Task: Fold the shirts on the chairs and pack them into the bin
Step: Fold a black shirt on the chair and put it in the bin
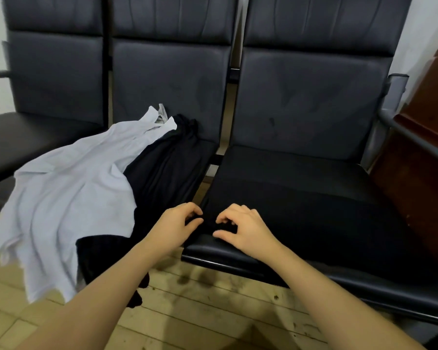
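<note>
Both hands (pixel 208 227) on black shirt (pixel 301 215)

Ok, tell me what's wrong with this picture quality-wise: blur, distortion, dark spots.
Head view: wide-angle bending bows the chair backs and floorboards; the white shirt is smeared at its hanging edges; the black shirt on the right seat merges with the dark leather, so its folds barely show; both the left hand and right hand are evenly lit and fairly sharp.

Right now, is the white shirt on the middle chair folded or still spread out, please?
Spread out, unfolded: the white shirt lies loosely rumpled across the middle chair, its lower part hanging over the seat's front edge.
</note>
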A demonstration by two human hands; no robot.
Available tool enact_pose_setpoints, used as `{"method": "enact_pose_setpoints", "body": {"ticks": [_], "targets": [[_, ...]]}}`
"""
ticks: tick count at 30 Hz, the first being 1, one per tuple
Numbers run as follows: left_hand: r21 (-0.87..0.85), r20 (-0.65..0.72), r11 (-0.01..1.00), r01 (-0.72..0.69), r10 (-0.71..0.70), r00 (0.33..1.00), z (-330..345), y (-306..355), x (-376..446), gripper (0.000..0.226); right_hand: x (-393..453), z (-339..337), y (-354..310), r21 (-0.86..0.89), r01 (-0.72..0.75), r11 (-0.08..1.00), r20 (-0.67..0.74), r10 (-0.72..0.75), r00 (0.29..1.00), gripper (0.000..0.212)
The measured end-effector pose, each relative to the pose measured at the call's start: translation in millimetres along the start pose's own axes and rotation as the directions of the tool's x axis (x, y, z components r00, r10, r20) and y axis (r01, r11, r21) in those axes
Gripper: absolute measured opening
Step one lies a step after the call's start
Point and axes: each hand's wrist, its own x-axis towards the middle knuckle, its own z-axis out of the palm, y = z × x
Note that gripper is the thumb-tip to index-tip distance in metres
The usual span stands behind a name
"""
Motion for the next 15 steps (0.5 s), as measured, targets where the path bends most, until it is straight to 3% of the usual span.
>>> {"method": "enact_pose_setpoints", "body": {"ticks": [2,7,12,15], "targets": [[-0.026,0.005,1.0,-0.012,0.012,1.0,-0.3,-4.6,-0.9,0.018,2.8,5.2,0.9,0.043,-0.025,0.999,-0.083,0.029,0.996,0.006],[0.061,-0.107,0.977,-0.204,0.209,0.972,-1.4,-7.6,4.2,0.025,2.5,-3.1,-0.3,0.417,-0.059,0.907,-0.26,0.181,0.949,0.02],[-0.11,-0.012,0.984,-0.143,0.142,0.99,6.5,-3.3,7.4,0.03,2.3,-11.0,2.5,0.481,-0.113,0.869,-0.26,0.264,0.929,0.017],[-0.095,-0.015,0.99,-0.108,0.107,0.994,13.6,-1.9,12.1,0.025,1.4,-12.9,4.5,0.51,-0.13,0.85,-0.268,0.3,0.915,0.011]]}}
